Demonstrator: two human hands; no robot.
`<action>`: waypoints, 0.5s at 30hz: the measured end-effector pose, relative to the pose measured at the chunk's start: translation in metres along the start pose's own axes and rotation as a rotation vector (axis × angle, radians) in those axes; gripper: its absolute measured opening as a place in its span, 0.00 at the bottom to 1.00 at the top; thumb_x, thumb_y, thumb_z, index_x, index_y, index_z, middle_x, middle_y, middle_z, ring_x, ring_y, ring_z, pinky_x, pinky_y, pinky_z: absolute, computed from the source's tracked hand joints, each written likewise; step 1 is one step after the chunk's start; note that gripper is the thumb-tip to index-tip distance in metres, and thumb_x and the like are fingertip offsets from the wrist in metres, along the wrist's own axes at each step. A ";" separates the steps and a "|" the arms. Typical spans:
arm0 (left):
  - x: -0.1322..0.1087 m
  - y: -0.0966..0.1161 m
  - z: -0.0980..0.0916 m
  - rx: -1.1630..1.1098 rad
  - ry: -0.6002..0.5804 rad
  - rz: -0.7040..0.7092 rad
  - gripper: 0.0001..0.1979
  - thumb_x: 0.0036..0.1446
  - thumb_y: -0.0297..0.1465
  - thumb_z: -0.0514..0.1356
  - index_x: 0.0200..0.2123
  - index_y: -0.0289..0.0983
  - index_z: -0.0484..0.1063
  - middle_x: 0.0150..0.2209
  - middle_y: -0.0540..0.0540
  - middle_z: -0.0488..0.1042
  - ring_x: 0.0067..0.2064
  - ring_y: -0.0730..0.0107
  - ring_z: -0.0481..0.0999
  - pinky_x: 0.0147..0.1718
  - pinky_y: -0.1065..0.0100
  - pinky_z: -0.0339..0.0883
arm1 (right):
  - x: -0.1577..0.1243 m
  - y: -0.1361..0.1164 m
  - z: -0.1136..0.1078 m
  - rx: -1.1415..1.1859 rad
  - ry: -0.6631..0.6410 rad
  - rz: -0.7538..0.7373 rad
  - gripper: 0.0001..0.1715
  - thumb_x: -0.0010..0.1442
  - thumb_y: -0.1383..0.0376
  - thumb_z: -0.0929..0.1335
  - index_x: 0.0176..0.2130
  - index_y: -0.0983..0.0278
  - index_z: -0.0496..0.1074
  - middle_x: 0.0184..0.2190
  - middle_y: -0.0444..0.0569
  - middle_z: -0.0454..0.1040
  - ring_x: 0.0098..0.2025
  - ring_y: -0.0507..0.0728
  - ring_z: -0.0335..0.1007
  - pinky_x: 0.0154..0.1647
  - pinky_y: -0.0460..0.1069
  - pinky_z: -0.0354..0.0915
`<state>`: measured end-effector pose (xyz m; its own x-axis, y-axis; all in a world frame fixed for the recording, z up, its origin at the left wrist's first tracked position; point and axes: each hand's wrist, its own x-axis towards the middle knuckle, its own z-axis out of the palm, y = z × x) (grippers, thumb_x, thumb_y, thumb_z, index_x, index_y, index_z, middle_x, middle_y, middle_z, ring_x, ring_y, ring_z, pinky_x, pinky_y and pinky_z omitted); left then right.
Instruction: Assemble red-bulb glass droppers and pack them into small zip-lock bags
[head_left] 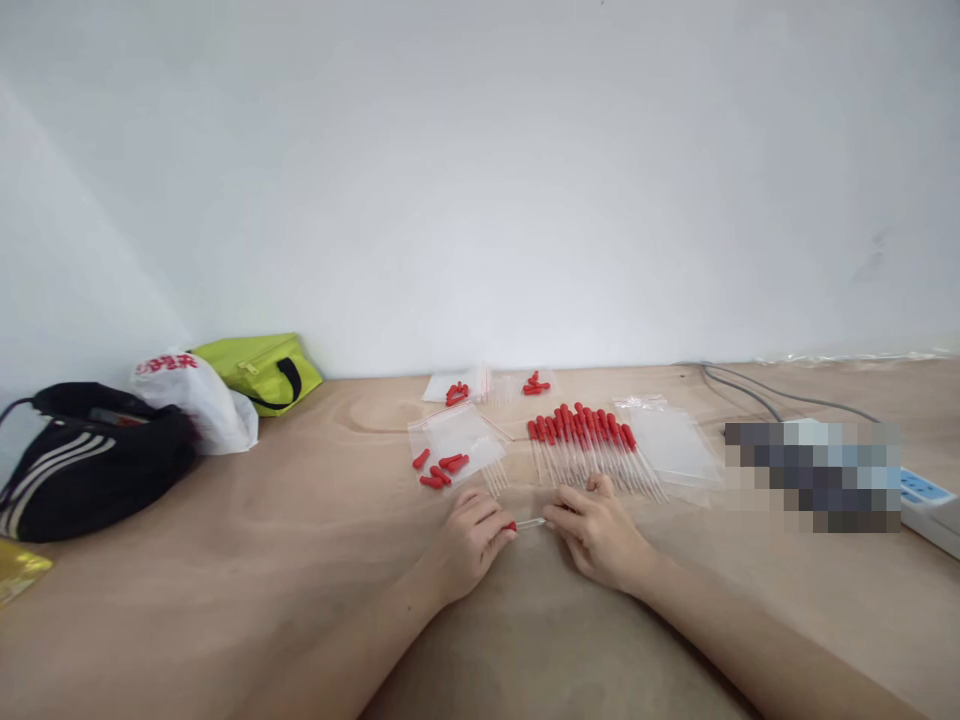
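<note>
At the far left of the wooden tabletop a shiny yellow packet is cut off by the edge, below a black bag with white stripes; just beside that sit a white plastic carrier bag with red lettering and a lime-green zip pouch with a black strap. Next come loose red rubber bulbs on a clear zip-seal bag. In front, the left hand is closed on another bulb, from which a clear dropper tube runs across to the right hand, its fingertips pinching the far end. Behind the right hand lies a row of red-topped droppers, then a flat clear bag, a pixelated patch, grey cables behind it and a white-and-blue power strip
</note>
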<state>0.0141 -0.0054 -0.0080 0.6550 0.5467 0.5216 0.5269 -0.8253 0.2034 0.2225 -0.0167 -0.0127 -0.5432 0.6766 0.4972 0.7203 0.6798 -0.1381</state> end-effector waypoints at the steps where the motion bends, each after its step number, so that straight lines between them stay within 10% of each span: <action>1: 0.000 0.000 0.000 -0.003 0.003 0.000 0.14 0.62 0.31 0.45 0.30 0.36 0.67 0.26 0.48 0.70 0.30 0.70 0.68 0.39 0.63 0.62 | 0.000 -0.002 0.000 0.015 0.002 0.000 0.16 0.59 0.71 0.56 0.29 0.64 0.70 0.26 0.45 0.66 0.26 0.50 0.56 0.34 0.50 0.44; 15: 0.003 -0.001 -0.006 0.113 -0.022 0.080 0.12 0.61 0.27 0.46 0.31 0.37 0.68 0.27 0.49 0.71 0.31 0.69 0.69 0.45 0.60 0.59 | 0.008 -0.019 -0.002 0.059 -0.077 0.050 0.15 0.60 0.69 0.58 0.27 0.63 0.69 0.25 0.45 0.68 0.29 0.51 0.60 0.33 0.48 0.45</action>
<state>0.0122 -0.0036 -0.0011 0.7084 0.4835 0.5142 0.5292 -0.8459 0.0665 0.2050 -0.0246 -0.0047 -0.5406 0.7280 0.4217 0.7218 0.6588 -0.2120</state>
